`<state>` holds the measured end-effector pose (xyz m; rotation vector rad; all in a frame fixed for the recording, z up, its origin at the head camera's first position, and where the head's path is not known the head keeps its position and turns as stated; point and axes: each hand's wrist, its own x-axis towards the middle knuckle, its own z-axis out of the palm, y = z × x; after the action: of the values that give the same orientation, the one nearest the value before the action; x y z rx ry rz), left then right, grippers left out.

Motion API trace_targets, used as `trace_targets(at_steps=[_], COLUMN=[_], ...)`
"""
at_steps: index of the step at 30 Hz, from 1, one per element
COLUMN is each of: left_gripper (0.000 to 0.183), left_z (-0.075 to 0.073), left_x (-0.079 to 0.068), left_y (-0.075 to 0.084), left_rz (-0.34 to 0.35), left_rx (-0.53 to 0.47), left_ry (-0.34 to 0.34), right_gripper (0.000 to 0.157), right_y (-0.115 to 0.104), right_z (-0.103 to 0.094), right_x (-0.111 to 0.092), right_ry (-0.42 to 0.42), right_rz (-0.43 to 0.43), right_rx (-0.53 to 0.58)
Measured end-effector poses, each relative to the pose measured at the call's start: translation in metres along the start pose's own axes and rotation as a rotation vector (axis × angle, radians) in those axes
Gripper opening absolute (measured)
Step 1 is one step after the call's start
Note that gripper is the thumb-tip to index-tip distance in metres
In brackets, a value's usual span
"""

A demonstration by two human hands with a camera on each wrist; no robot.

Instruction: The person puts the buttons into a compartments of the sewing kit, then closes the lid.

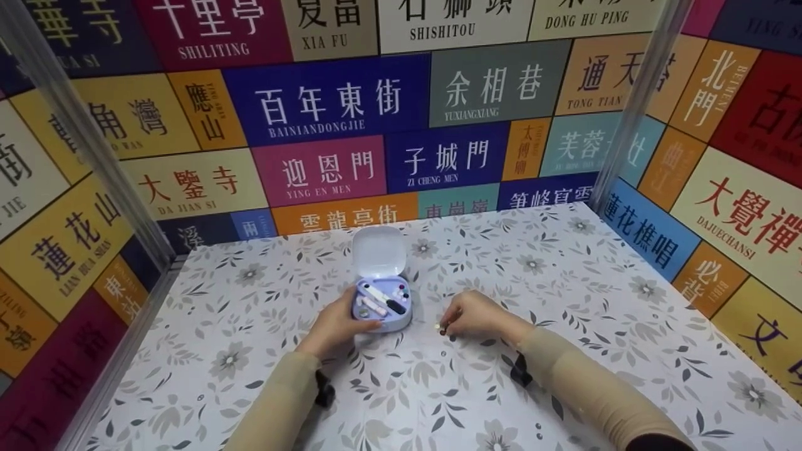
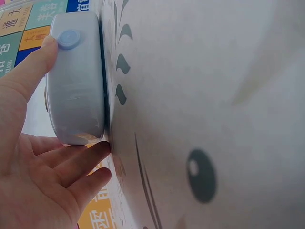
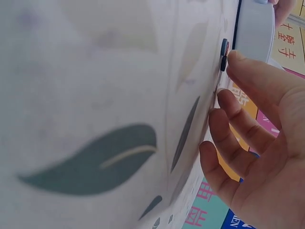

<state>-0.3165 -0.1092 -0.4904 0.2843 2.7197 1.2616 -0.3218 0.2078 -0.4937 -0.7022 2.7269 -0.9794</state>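
A small lilac case (image 1: pixel 396 324) stands on the table with its white lid (image 1: pixel 380 252) raised. My left hand (image 1: pixel 334 322) grips the case's left side, thumb along the front beside a round blue catch (image 2: pixel 69 39). Inside lie a white stick-shaped piece with a dark end (image 1: pixel 395 306), a pale tube (image 1: pixel 374 305) and several small coloured dots. Right of the case, the fingertips of my right hand (image 1: pixel 473 315) are at a few tiny dark, disc-like pieces (image 3: pixel 224 47) on the table. Whether they pinch one is hidden.
A white cloth with grey flowers and leaves covers the table (image 1: pixel 250 332). Behind and at both sides stand panels (image 1: pixel 326 100) of coloured blocks with lettering. Clear upright strips (image 1: pixel 645 94) mark the corners. Each wrist wears a black strap (image 1: pixel 520 371).
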Motion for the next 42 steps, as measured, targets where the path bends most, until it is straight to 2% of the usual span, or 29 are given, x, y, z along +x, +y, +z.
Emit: trace_targets(at_steps=[7, 15, 20, 30, 37, 42], left_gripper=[0.110, 0.107, 0.109, 0.110, 0.111, 0.108], left_z=[0.000, 0.000, 0.000, 0.000, 0.001, 0.000], left_x=[0.000, 0.000, 0.001, 0.001, 0.001, 0.001], left_y=[0.001, 0.000, 0.001, -0.001, -0.001, 0.000], left_rz=[-0.018, 0.037, 0.000, -0.007, -0.022, 0.021], left_rx=[-0.006, -0.003, -0.009, -0.006, -0.004, 0.018], left_ry=[0.000, 0.005, -0.002, -0.005, -0.014, -0.002], right_gripper=[0.016, 0.013, 0.013, 0.010, 0.004, 0.006], right_y=[0.002, 0.003, 0.005, 0.006, 0.009, 0.010], right_z=[0.000, -0.001, -0.002, -0.002, -0.009, -0.019], right_x=[0.003, 0.004, 0.003, 0.000, 0.000, 0.003], right_ry=[-0.001, -0.002, 0.016, 0.036, 0.023, 0.041], right_rz=[-0.041, -0.033, -0.037, 0.056, 0.040, 0.045], right_rx=[-0.096, -0.072, -0.026, 0.091, 0.154, 0.193])
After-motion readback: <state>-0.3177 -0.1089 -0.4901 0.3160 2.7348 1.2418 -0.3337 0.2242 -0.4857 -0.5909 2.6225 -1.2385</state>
